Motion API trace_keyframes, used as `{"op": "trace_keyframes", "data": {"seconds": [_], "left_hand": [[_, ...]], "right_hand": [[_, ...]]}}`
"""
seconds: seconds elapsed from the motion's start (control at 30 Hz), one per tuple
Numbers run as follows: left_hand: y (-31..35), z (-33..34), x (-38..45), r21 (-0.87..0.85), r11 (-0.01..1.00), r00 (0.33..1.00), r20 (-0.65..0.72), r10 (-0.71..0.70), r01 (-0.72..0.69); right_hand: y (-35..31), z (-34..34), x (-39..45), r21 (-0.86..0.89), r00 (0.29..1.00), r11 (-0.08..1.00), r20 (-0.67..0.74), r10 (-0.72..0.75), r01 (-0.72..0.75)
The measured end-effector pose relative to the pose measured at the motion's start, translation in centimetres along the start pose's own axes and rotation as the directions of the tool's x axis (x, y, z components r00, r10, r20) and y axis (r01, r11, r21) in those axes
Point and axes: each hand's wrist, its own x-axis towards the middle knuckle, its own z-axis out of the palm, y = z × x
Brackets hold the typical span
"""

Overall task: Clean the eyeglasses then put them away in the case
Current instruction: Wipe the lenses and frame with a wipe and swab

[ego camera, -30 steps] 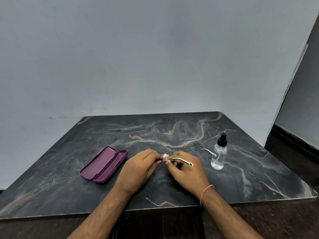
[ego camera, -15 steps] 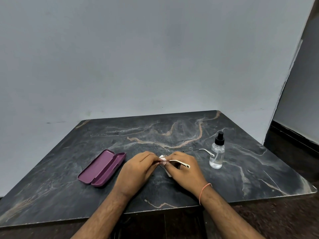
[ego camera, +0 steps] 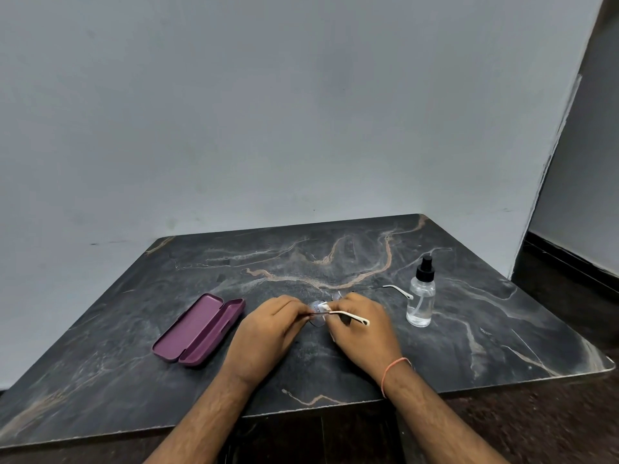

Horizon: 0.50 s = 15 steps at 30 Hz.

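Clear-lensed eyeglasses are pinched between left hand fingers and right hand fingers above the table.

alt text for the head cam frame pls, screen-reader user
Two hands work a pair of eyeglasses over a dark marble table: the left hand pinches one end while the right hand grips them by a lens. An open purple case lies to the left; a clear spray bottle stands to the right.
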Motion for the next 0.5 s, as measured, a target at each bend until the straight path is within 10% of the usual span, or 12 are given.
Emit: {"op": "trace_keyframes", "data": {"seconds": [0.5], "left_hand": [[0.22, -0.27, -0.02, 0.015, 0.999, 0.999, 0.004, -0.043, 0.043]], "right_hand": [[-0.24, 0.08, -0.44, 0.122, 0.998, 0.992, 0.059, -0.021, 0.013]]}}
